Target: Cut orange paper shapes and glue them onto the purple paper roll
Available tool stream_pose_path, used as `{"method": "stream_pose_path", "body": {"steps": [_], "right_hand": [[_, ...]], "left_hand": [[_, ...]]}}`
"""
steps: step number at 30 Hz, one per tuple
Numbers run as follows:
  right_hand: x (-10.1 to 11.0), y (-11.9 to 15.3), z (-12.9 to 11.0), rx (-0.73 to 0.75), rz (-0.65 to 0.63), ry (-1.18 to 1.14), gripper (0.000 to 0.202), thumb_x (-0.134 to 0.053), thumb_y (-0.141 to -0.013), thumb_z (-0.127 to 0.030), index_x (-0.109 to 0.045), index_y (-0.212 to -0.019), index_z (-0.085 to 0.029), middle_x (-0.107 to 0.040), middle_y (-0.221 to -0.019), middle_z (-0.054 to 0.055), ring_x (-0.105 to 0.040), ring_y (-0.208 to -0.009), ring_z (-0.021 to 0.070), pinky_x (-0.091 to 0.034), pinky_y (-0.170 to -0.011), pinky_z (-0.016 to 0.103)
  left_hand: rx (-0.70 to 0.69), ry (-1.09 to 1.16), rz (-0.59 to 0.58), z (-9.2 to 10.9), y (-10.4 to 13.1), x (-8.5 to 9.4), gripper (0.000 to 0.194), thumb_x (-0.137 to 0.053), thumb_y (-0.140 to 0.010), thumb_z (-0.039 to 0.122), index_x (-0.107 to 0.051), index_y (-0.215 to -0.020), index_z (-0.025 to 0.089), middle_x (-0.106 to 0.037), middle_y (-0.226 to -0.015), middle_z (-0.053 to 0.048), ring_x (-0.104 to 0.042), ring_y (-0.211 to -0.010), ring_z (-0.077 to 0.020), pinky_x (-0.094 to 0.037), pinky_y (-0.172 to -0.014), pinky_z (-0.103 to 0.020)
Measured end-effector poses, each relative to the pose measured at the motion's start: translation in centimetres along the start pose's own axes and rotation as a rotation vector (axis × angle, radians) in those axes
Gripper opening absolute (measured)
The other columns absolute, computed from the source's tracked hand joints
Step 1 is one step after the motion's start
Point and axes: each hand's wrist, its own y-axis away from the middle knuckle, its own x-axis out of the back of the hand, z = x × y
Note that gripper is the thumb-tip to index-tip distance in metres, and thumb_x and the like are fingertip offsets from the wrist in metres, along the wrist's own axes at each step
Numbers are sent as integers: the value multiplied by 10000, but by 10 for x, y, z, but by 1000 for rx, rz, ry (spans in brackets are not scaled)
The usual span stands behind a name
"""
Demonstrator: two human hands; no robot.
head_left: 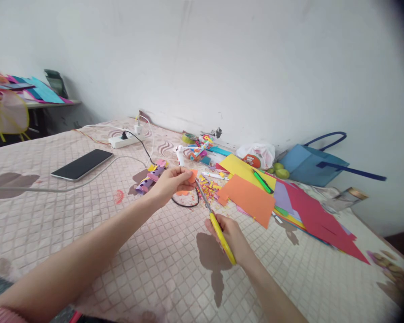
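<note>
My left hand (175, 180) pinches a small piece of orange paper (193, 176) between thumb and fingers. In my right hand (233, 233) is a pair of scissors (222, 237) with yellow handles, its metal blades pointing up at the orange piece. The blade tips reach the edge of that paper; whether they cut into it I cannot tell. Behind the blades lies a heap of tiny coloured paper scraps (210, 188). A larger orange sheet (251, 199) rests to the right, on a yellow sheet (239, 167) with a green cutter (263, 181) on top.
Purple paper rolls with dots (151, 177) lie left of my left hand. Farther left are a tablet or large phone (84, 164) and a white power strip (125, 141) with cables. Red sheets (323, 220), a blue bag (314, 165) and green fruit (281, 172) stand right.
</note>
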Motion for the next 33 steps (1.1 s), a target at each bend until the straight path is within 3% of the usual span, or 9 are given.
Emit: {"method": "stream_pose_path", "body": {"steps": [11,33], "right_hand": [[-1,-3,7,59,19,43,357,-503,-764,-478,-449,-591,-171,-389,-527,-44,-348,-506,93,-271,-459,205],[-1,-4,6,84,33,77,350,-491,-772,-463,-431,-582,-175,-376,-511,-46,-331,-490,91,-260,-460,210]], "left_hand": [[-18,-49,3,2,0,1,141,-616,-750,254,-556,-767,127,-626,-694,-19,-632,-641,-110,-519,-613,-217],[-16,-45,-23,3,2,-1,175,-641,-729,269,-531,-727,133,-640,-692,-20,-624,-629,-100,-513,-629,-216]]}}
